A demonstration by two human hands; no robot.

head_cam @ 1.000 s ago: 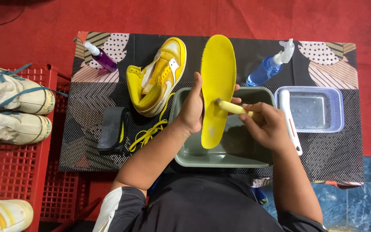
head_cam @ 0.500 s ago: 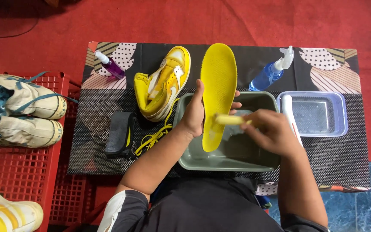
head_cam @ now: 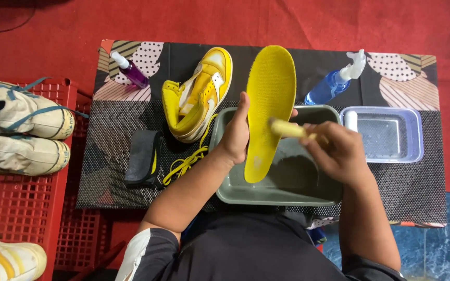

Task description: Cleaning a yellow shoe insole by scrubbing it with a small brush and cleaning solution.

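Observation:
My left hand (head_cam: 235,134) grips a long yellow insole (head_cam: 267,104) by its left edge and holds it upright over a grey-green plastic basin (head_cam: 282,192). My right hand (head_cam: 337,151) is closed around a small pale yellow brush (head_cam: 287,128), whose head touches the insole's face near the middle. A yellow and white high-top sneaker (head_cam: 196,93) lies on its side just left of the basin, with loose yellow laces (head_cam: 186,162) below it.
A low table with a patterned black cover (head_cam: 391,182) carries a purple spray bottle (head_cam: 129,70), a blue spray bottle (head_cam: 334,80), a clear tray of water (head_cam: 386,134) and a dark cloth (head_cam: 142,158). A red crate (head_cam: 22,208) on the left holds white sneakers (head_cam: 22,130).
The brush in my right hand has shifted slightly across the insole, stroking it. The insole stays held over the basin. The camera view has drifted a little.

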